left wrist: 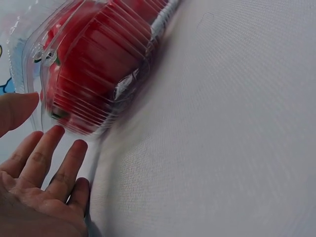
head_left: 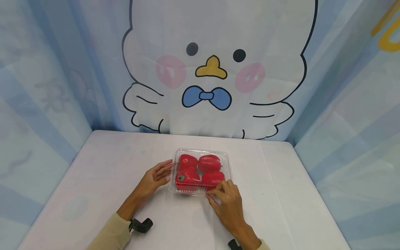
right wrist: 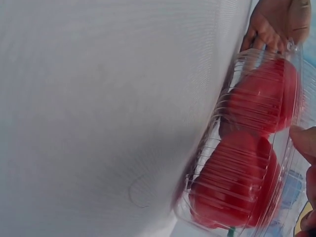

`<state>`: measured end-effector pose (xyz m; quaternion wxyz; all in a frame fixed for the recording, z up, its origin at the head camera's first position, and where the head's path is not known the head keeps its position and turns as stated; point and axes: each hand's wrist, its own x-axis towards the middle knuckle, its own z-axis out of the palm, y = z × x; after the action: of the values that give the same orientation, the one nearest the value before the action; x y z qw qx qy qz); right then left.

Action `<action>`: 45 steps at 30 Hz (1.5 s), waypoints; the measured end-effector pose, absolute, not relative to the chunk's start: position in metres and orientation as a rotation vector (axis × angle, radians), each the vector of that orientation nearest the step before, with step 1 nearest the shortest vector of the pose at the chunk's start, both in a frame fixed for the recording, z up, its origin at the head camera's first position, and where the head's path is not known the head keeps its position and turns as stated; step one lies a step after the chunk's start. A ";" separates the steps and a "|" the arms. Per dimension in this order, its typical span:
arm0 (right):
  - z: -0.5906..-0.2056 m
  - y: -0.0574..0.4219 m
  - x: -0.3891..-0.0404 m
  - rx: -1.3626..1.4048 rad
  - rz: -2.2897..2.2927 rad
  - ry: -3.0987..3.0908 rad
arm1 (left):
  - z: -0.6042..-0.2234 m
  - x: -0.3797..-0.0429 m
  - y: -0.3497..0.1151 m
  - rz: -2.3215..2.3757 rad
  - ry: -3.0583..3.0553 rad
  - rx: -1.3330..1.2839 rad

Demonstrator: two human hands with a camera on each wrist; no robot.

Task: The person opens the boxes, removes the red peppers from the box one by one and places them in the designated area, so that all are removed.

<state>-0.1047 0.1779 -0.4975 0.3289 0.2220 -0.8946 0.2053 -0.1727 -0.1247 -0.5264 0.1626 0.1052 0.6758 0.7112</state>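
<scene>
A clear plastic clamshell box (head_left: 202, 151) with its lid down lies on the table. Several red bell peppers (head_left: 210, 163) fill it, one showing a green stem at the front left. On the box's left side, my left hand (head_left: 156, 176) has its fingers extended; in the left wrist view its fingertips are close to the ridged wall, and contact is hard to tell. My right hand (head_left: 229, 205) pinches the box's front rim near the right corner between thumb and forefinger. The right wrist view shows the right thumb (right wrist: 303, 140) at the rim, with the other fingers partly out of frame.
A white cloth-covered table (head_left: 275, 194) bears the box. Behind it hangs a curtain (head_left: 212, 121) with a cartoon bird, and pale blue fabric closes off both sides. A black wrist mount (head_left: 141, 225) sits on the left sleeve.
</scene>
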 end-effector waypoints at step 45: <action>-0.489 0.179 -0.111 0.669 0.325 -2.300 | -0.520 -0.170 -0.105 2.053 2.079 0.161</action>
<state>-0.1113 0.1794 -0.4888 0.3544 0.2589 -0.8897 0.1259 -0.1702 -0.1051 -0.5197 0.1073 0.0546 0.7064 0.6975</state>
